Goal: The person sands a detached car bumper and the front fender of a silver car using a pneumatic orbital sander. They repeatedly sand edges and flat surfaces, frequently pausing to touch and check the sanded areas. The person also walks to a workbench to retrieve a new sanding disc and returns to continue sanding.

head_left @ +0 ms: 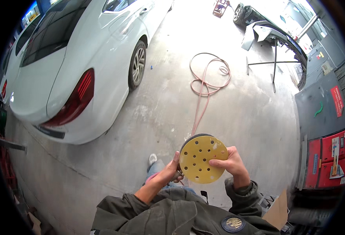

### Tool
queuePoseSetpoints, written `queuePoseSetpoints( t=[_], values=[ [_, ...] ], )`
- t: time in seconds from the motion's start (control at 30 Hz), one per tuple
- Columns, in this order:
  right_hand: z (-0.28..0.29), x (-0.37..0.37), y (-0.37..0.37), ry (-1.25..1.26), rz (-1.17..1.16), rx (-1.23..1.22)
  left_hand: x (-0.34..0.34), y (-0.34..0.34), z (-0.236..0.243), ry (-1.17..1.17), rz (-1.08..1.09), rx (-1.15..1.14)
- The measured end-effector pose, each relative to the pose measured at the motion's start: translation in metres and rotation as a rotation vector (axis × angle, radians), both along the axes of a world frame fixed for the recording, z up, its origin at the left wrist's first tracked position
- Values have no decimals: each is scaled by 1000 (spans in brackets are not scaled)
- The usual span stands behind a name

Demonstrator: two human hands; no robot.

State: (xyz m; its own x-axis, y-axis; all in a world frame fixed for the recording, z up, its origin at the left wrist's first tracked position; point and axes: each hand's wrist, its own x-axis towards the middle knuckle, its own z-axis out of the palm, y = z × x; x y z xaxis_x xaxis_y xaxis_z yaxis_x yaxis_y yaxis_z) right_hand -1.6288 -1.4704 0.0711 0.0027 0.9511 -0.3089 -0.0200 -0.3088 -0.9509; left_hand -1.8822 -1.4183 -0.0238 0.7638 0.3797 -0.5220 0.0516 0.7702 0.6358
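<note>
In front of my body is a round yellow sanding disc [200, 173], its face with several holes turned up toward me. Behind its upper left edge shows the dark rim of a sander pad [188, 140], and the disc sits slightly off to the right of it. My left hand [167, 172] is closed round the sander's body, which the disc mostly hides. My right hand [235, 165] pinches the disc's right side, thumb flat on the face and fingers behind. A few pale marks show on the disc.
A white car [102, 47] stands at the left. A reddish hose [205, 84] lies coiled on the concrete floor ahead. A bumper [288, 35] rests on a stand [275, 64] at the far right. Nearer on the right is a red tool cabinet [329, 158].
</note>
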Motion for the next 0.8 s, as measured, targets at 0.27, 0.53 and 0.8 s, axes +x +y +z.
queuePoseSetpoints(
  t=[0.27, 0.53, 0.8],
  values=[
    [-10, 111, 195, -45, -35, -53, 118, 204, -28, 25, -83, -6],
    [-7, 239, 413, -125, -81, -139, 244, 433, -24, -12, -142, 14],
    [-33, 347, 644, -165, 5, -93, 341, 662, -41, 37, -95, 0]
  ],
)
